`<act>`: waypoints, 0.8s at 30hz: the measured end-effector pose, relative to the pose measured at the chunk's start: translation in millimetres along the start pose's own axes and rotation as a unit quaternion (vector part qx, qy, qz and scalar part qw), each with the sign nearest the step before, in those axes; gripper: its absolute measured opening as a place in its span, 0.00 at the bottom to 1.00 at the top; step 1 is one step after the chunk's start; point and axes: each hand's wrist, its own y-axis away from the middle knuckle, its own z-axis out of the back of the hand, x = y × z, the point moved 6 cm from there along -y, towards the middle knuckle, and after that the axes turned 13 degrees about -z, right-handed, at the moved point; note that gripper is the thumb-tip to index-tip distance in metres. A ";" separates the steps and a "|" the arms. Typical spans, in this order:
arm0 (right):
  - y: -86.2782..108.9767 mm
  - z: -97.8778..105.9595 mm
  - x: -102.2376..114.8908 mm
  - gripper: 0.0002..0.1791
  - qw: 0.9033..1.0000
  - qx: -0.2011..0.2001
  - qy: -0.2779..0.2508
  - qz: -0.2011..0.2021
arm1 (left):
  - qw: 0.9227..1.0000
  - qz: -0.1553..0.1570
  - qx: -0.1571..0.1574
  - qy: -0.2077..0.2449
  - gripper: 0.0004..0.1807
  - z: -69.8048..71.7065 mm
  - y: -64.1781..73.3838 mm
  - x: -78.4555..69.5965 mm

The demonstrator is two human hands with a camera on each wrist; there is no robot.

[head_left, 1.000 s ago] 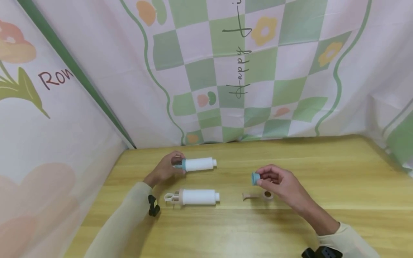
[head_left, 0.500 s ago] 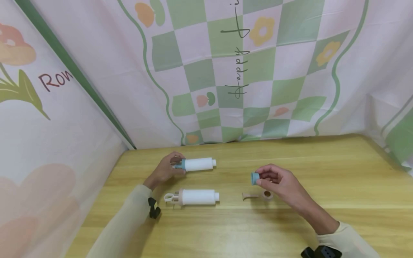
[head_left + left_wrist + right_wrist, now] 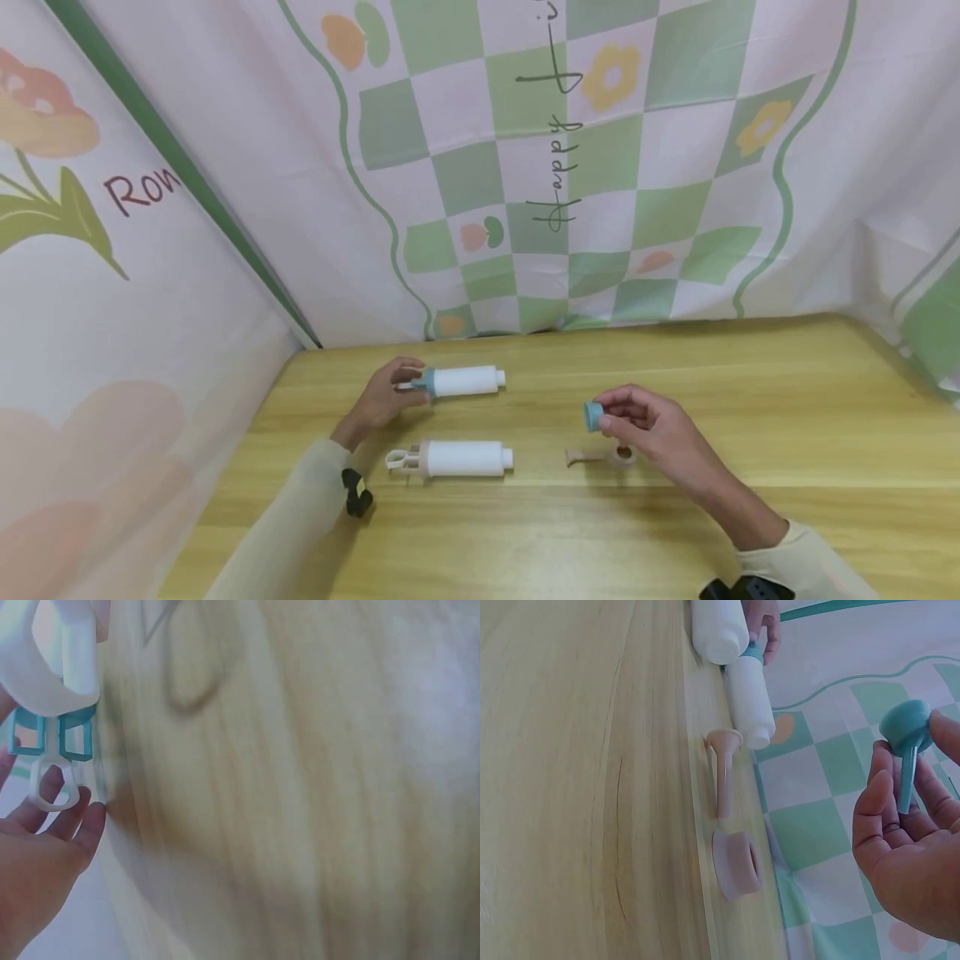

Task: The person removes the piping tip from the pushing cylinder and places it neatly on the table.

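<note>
At the back left lies a white syringe-like tube point(image 3: 467, 381) with a teal collar and white ring handle. My left hand point(image 3: 378, 396) has its fingers spread loosely around the handle end; in the left wrist view they sit beside the ring handle point(image 3: 56, 787), and any contact is partly hidden. Above the table on the right, my right hand point(image 3: 652, 429) pinches a small teal cup-shaped piece point(image 3: 906, 724) with a thin stem between thumb and fingertips. Nearer the front rests a second white tube point(image 3: 467, 458) with a pink-beige collar and ring handle.
Below the right hand, a pink flared stick point(image 3: 723, 772) and a pink ring-shaped collar point(image 3: 737, 862) lie on the wooden table point(image 3: 525, 542). A patterned curtain point(image 3: 570, 167) stands along the back edge, and another cloth point(image 3: 112, 333) borders the left.
My left hand has slid slightly left off the teal collar, leaving more of the collar and handle visible. The right hand keeps its place with the teal piece.
</note>
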 end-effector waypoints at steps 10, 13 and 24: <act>2.5 -2.2 0.2 0.17 1.000 0.000 0.002 0.010 | 1.000 0.005 -0.007 0.018 0.31 4.7 10.0 2.6; 3.5 -3.1 0.2 0.17 1.000 0.001 0.004 0.014 | 1.000 0.007 -0.011 0.008 0.32 7.0 13.1 0.6; 5.3 -8.4 3.0 0.16 0.999 0.004 0.012 0.030 | 0.998 -0.003 -0.060 -0.011 0.31 10.7 19.2 -21.7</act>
